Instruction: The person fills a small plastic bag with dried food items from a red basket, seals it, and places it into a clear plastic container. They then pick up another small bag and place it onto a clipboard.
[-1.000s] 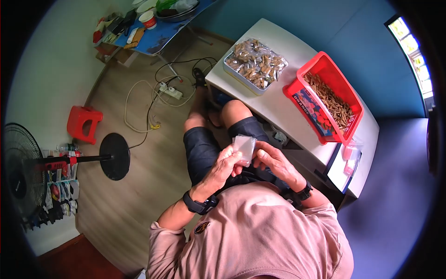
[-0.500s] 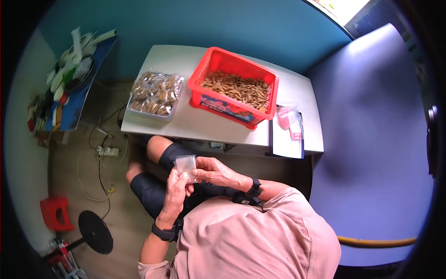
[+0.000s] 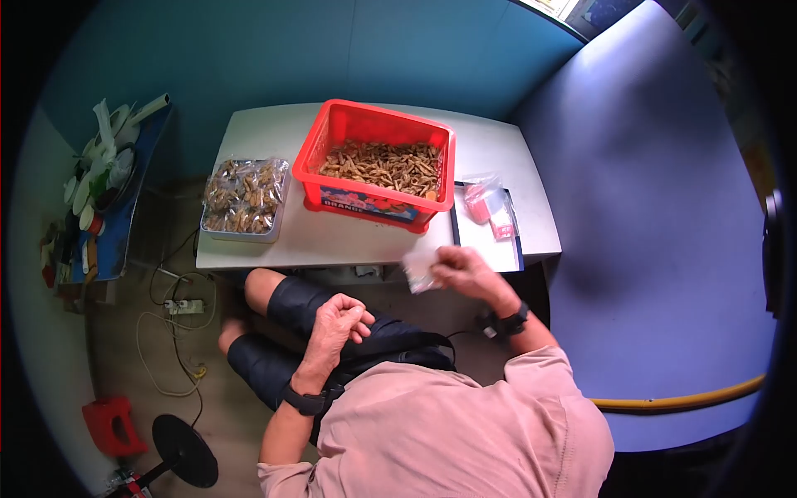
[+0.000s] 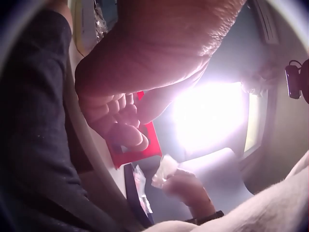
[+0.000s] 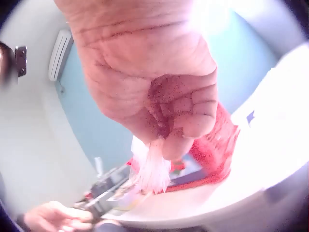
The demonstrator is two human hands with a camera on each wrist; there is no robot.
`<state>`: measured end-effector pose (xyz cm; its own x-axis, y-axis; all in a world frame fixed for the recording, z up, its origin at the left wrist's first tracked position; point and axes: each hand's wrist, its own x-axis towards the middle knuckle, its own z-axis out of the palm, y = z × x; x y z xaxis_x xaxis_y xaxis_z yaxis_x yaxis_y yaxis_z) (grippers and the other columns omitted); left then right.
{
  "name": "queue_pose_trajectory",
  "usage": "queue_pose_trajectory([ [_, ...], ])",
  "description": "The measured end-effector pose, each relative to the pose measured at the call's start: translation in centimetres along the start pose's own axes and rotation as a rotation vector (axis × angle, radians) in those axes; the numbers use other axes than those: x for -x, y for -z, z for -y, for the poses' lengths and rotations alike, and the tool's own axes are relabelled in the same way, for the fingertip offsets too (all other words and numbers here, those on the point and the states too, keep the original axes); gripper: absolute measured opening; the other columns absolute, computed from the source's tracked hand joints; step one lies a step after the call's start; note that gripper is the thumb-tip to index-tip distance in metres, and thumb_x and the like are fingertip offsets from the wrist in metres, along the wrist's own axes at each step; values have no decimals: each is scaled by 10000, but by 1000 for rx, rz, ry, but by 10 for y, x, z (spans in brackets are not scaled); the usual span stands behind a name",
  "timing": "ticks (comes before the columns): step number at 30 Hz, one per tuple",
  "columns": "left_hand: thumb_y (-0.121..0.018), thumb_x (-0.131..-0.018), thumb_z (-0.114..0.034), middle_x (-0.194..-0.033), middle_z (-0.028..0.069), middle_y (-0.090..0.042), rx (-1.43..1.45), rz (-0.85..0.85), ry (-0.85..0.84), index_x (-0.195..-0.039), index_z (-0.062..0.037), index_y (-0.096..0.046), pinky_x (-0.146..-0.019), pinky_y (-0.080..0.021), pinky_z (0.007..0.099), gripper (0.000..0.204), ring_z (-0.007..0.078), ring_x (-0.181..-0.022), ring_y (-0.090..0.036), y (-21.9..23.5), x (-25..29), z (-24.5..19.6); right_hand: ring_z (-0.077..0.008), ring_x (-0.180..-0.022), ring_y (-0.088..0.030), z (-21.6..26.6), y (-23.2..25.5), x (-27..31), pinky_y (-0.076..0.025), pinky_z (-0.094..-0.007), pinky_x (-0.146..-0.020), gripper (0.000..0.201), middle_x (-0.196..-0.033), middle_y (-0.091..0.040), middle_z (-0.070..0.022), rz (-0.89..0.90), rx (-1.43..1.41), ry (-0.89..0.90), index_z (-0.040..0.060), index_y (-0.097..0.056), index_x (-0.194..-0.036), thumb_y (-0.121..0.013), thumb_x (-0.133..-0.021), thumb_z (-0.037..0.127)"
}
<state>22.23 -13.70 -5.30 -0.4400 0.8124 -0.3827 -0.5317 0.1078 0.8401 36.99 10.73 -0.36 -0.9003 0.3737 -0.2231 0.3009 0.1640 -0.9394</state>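
Observation:
In the head view my right hand (image 3: pixel 469 270) pinches a few small clear plastic bags (image 3: pixel 422 271) between thumb and fingers, just off the table's front edge. The right wrist view shows the bags (image 5: pixel 153 169) hanging in a blurred bunch below the fingertips. Above my lap, my left hand (image 3: pixel 336 328) is raised with its fingers loosely curled, and nothing shows in it. A red plastic basket (image 3: pixel 365 203) of dried brown pieces (image 3: pixel 386 166) stands on the table beyond both hands. Nearest the right hand lies a dark-edged white tray (image 3: pixel 506 259) with pink-and-clear packets (image 3: pixel 490 207) on it.
A shallow container (image 3: pixel 241 236) of filled clear bags (image 3: pixel 245 195) sits at the left of the white table (image 3: pixel 332 249). Cables and a power strip (image 3: pixel 184 307) lie on the floor, near a red stool (image 3: pixel 114 427) and a round black base (image 3: pixel 184 451).
Both hands held the bags together over the lap; now they are apart. The right hand has carried the bags right toward the table edge. The head view has swung toward the table.

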Motion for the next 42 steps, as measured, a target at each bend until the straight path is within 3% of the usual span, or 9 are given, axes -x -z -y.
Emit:
queue_pose_trajectory([
  [4,-581,-920,-150,-797,76,-667,21,-101,35,-931,-52,-581,-518,-494,195,99,93,-608,-623,16,6,11,-164,-650,-614,-32,93,-5,-493,-312,-633,120,-704,-633,-117,-145,696,-17,2,-615,-865,-613,-846,120],
  [6,-584,-916,-149,-792,70,-666,33,-131,58,-925,-57,-583,-518,-492,193,93,90,-607,-621,23,7,18,-241,-668,-650,-26,111,-2,-509,-359,-656,187,-731,-650,-167,-272,771,-37,10,-642,-858,-603,-804,185],
  [7,-587,-911,-148,-787,64,-665,47,-162,78,-919,-61,-584,-517,-490,191,87,87,-606,-619,26,8,21,-275,-663,-661,-16,117,-3,-515,-387,-660,221,-719,-664,-159,-251,719,-286,13,-659,-811,-567,-754,206],
  [10,-595,-902,-152,-784,62,-665,75,-198,98,-914,-64,-585,-515,-488,188,89,86,-602,-619,31,12,26,-295,-640,-658,-43,132,-6,-515,-393,-654,213,-665,-655,-155,-258,886,-408,19,-661,-747,-546,-703,192],
  [31,-600,-889,-151,-793,62,-669,184,-194,112,-906,-59,-594,-515,-486,184,94,80,-595,-610,45,7,50,-397,-707,-642,-54,94,-19,-522,-467,-683,172,-691,-632,-227,-313,1362,-146,20,-661,-706,-569,-657,157],
  [34,-602,-889,-145,-787,65,-673,205,-187,112,-905,-63,-598,-515,-496,190,84,89,-590,-619,45,5,51,-407,-687,-636,-54,92,-19,-520,-465,-659,183,-679,-627,-230,-188,1230,-165,13,-660,-709,-572,-667,169],
  [38,-606,-888,-141,-778,71,-679,254,-165,119,-905,-67,-604,-514,-507,197,76,103,-587,-630,51,5,52,-198,-522,-600,-49,110,-23,-469,-327,-500,192,-589,-600,-118,-154,555,-442,-15,-609,-677,-619,-722,171],
  [39,-606,-888,-141,-778,71,-679,256,-164,121,-905,-67,-604,-514,-507,197,76,103,-587,-630,52,4,52,-91,-457,-490,-53,117,-22,-385,-251,-427,174,-562,-542,-32,-140,420,-484,4,-597,-668,-662,-751,142],
  [42,-609,-886,-142,-771,77,-682,266,-161,142,-906,-66,-608,-513,-509,199,79,107,-583,-634,53,2,53,-88,-441,-441,-77,130,-20,-343,-247,-422,159,-557,-531,-13,-53,160,-494,17,-611,-674,-673,-773,124],
])
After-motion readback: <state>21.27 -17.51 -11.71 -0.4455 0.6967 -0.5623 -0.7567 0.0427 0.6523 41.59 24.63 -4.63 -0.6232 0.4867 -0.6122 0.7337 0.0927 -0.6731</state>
